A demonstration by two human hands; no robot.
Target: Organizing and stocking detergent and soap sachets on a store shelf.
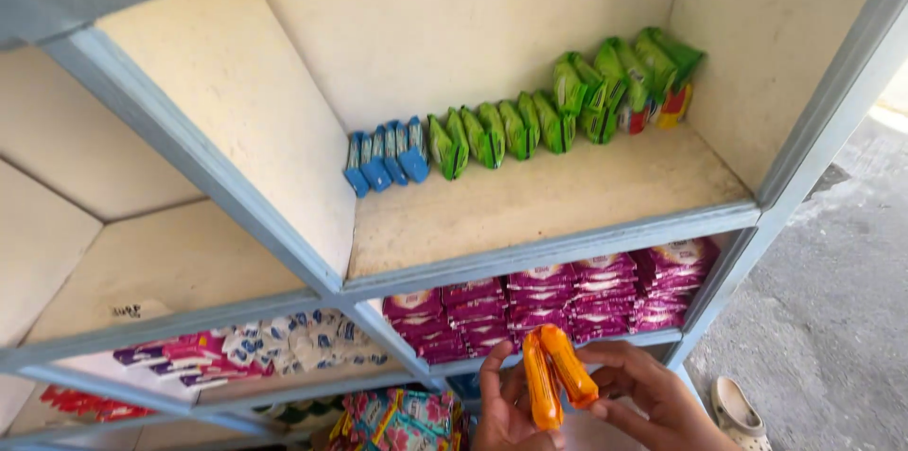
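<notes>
Below shelf — left hand grip and right hand grip each closed round orange packets.

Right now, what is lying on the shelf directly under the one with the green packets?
Stacks of purple-pink packets fill that lower shelf, side by side. Both hands, left and right, hold orange packets in front, covering part of its front edge. What lies behind the stacks is hidden.

Two orange packets sit in the hands. On the upper shelf stand four blue packets and roughly thirteen green packets. One sandal lies on the floor.
</notes>
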